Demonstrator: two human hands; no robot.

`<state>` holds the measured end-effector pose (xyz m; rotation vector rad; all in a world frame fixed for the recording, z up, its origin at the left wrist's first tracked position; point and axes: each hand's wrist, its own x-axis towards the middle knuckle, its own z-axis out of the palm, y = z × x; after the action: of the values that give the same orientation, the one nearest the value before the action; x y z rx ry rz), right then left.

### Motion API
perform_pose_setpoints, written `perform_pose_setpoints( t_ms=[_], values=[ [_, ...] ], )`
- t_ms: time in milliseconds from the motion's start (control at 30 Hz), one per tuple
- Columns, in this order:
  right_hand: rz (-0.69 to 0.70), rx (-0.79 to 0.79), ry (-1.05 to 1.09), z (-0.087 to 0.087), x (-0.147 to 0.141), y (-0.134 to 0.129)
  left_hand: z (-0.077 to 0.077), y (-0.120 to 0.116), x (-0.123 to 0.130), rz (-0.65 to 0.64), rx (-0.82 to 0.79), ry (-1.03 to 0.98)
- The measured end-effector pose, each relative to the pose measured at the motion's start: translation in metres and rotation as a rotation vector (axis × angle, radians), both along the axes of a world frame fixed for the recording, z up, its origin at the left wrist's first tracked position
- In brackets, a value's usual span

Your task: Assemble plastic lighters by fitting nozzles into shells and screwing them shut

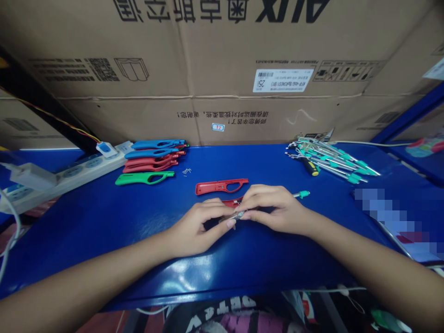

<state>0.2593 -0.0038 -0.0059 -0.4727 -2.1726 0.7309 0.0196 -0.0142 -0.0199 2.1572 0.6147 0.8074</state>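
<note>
My left hand point(206, 226) and my right hand point(272, 208) meet over the middle of the blue table. Both pinch a small greyish, see-through lighter part point(238, 215) between thumb and fingers. Its exact shape is partly covered by the fingertips. Just behind it, a red lighter casing half point(230, 202) is mostly hidden by my hands. Another red casing half point(211, 187) lies open side up a little farther back. Past my right hand sticks out a metal rod with a teal end piece point(304, 194); where its other end goes is hidden.
Blue, red and green lighter casings point(145, 178) lie stacked at the back left, beside a white power strip point(86, 166). At the back right are several metal rods with teal pieces point(333, 162) and a black-yellow screwdriver point(310, 167). A large cardboard box point(222, 60) stands behind.
</note>
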Motion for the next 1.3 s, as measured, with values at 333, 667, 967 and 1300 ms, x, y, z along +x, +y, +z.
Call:
perform_pose_setpoints(
  t_ms=[333,667,967,1300],
  values=[
    [-0.049,0.056,-0.083,0.001,0.005,0.0,0.0,0.002,0.0,0.002,-0.114,-0.018],
    [-0.224,0.198,-0.625,-0.005,0.018,0.008,-0.002,0.006,0.001,0.198,-0.251,-0.062],
    [-0.134,-0.126,-0.343,-0.01,0.018,0.015,-0.006,0.008,-0.001,0.266,-0.267,-0.056],
    [-0.101,-0.678,-0.186,-0.014,0.012,0.014,-0.007,0.009,-0.002,0.336,-0.236,-0.01]
  ],
)
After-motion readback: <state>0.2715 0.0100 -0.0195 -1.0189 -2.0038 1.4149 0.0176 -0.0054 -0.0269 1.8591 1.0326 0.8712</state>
